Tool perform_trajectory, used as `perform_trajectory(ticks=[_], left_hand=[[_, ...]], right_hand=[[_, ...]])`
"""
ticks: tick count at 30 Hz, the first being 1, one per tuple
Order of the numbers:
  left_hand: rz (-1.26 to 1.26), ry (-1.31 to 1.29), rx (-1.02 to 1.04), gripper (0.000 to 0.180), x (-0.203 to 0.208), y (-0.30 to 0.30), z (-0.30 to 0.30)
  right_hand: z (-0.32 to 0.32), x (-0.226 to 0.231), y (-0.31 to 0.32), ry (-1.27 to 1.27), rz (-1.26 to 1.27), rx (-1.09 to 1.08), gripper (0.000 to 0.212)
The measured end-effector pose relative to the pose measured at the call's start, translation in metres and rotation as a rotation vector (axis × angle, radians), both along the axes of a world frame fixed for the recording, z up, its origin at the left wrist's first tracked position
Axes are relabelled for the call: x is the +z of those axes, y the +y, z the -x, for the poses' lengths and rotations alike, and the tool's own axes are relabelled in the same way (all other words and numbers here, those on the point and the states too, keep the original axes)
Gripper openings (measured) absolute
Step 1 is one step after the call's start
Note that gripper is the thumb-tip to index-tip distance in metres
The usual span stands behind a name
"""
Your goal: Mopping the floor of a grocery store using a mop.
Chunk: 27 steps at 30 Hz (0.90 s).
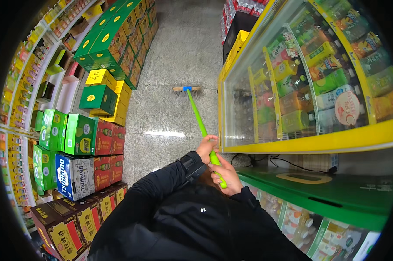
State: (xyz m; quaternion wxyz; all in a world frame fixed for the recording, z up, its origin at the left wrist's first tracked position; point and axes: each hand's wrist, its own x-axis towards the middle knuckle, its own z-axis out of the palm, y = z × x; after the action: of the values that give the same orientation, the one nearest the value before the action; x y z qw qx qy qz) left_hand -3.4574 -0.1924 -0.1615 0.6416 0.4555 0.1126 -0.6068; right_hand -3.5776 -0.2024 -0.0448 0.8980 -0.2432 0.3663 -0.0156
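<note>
A push broom (195, 108) with a bright green handle stretches ahead of me down the aisle. Its wide head (179, 89), with a blue socket in the middle and dark bristles, rests on the grey floor. My left hand (206, 149) is wrapped round the handle further up toward the broom head. Closer to my body, my right hand (227, 175) grips the handle near its end, which sticks out a little below the fingers. Both forearms are in black sleeves, and a dark band sits round the left wrist.
Stacked drink cartons (81, 135) and green boxes (118, 39) line the aisle's left side, before shelves (20, 91) of goods. On the right stands a glass-door drinks cooler (301, 78) with a yellow frame. Beside me is a green-edged cooler (318, 191); black cables (287, 162) hang between them.
</note>
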Motion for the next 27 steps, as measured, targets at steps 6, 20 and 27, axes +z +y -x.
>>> perform_trajectory(ticks=[6, 20, 27], left_hand=[[-0.098, 0.003, 0.002, 0.022, -0.006, -0.033, -0.026], [-0.128, -0.033, -0.112, 0.024, -0.082, -0.116, -0.151], [-0.025, -0.13, -0.163, 0.022, -0.107, -0.168, -0.273]], right_hand=[[-0.025, -0.022, -0.041, -0.004, -0.078, 0.029, 0.035], [-0.177, -0.028, -0.135, 0.203, -0.032, 0.155, 0.024], [-0.303, -0.034, -0.178, 0.233, -0.026, 0.125, 0.022]])
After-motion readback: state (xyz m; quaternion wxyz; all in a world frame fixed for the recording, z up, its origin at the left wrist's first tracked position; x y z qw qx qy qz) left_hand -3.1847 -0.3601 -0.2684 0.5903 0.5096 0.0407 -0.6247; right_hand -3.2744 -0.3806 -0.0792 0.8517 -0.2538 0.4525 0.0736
